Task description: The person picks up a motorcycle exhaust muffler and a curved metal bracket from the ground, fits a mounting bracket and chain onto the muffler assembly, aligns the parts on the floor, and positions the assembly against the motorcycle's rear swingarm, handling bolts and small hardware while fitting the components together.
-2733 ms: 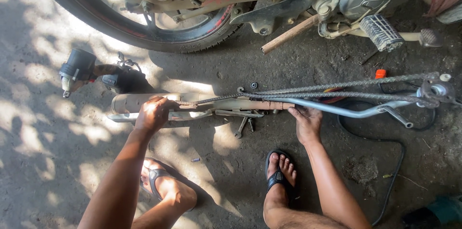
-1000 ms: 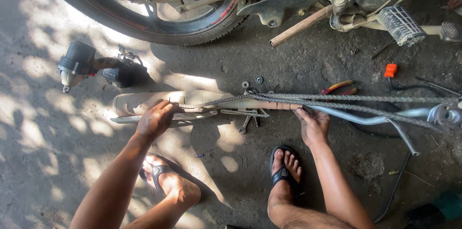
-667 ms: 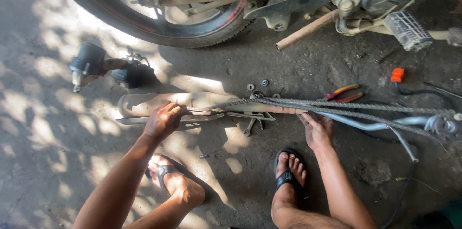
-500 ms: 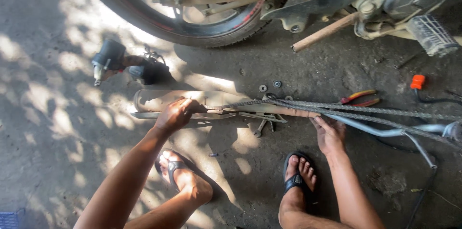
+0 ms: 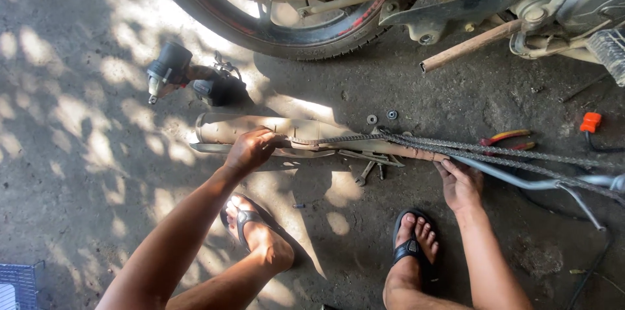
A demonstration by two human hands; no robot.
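Note:
A long drive chain [image 5: 456, 147] lies stretched along a motorcycle exhaust pipe [image 5: 228, 129] on the dirt ground. My left hand [image 5: 250, 149] grips the chain's left end against the pipe's muffler. Further right, my right hand [image 5: 461, 183] rests with fingers spread on the pipe's thin part, beside the chain. My two sandalled feet [image 5: 254, 232] sit just below the pipe.
A motorcycle's rear wheel [image 5: 260, 17] and swingarm stand above. A black power tool [image 5: 172, 75] lies at upper left. Small washers [image 5: 381, 116], wrenches [image 5: 368, 168], red-handled pliers [image 5: 511, 137], an orange part [image 5: 590, 121] and a wooden stick [image 5: 469, 44] lie around.
The view has shifted left, so everything sits further right in frame. Both hands keep their places on the chain and pipe; the left hand has tightened on the chain's end.

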